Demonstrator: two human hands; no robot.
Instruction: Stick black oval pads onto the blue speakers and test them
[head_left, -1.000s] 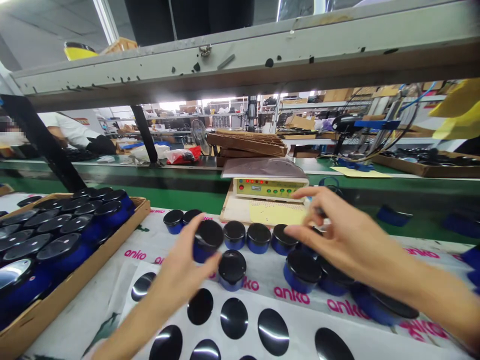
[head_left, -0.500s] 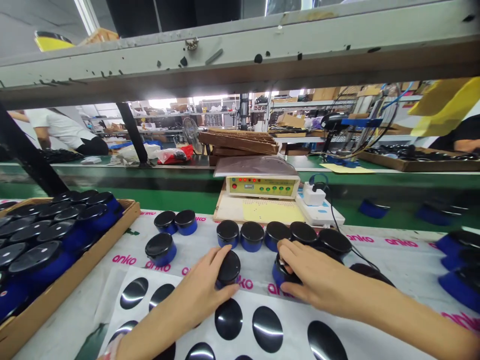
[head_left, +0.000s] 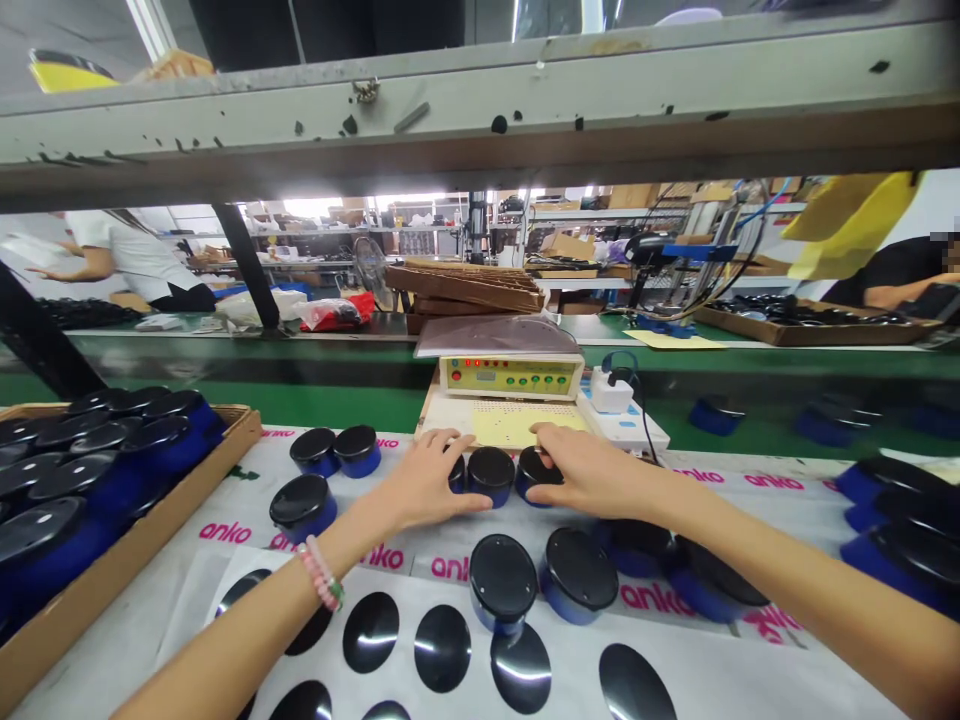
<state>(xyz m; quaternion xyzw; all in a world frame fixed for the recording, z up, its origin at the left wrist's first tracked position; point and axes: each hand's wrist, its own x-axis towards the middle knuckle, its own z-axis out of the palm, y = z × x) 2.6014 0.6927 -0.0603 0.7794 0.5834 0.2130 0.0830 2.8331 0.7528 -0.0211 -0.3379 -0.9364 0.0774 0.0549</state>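
Note:
My left hand [head_left: 429, 478] closes around a blue round case with a glossy black top [head_left: 456, 476], mostly hidden by the fingers. My right hand [head_left: 581, 468] grips a similar case [head_left: 531, 474] between thumb and fingers. Between the hands stands another black-topped case [head_left: 491, 474]. Nearer to me, two more cases, one on the left [head_left: 502, 580] and one on the right [head_left: 579, 572], rest by a white sheet bearing several shiny black discs [head_left: 371, 632]. My right forearm partly covers further cases [head_left: 716, 578].
A cardboard tray [head_left: 244, 430] full of like cases sits at left. Three cases [head_left: 304, 505] stand beside it. Behind the row are a control box [head_left: 510, 376] and a white power strip [head_left: 626, 425]. A shelf beam [head_left: 465, 110] crosses overhead. Co-workers are visible beyond.
Both hands have left the two nearer cases, which now stand by the disc sheet, and moved forward onto cases in the back row. The camera view has shifted slightly right.

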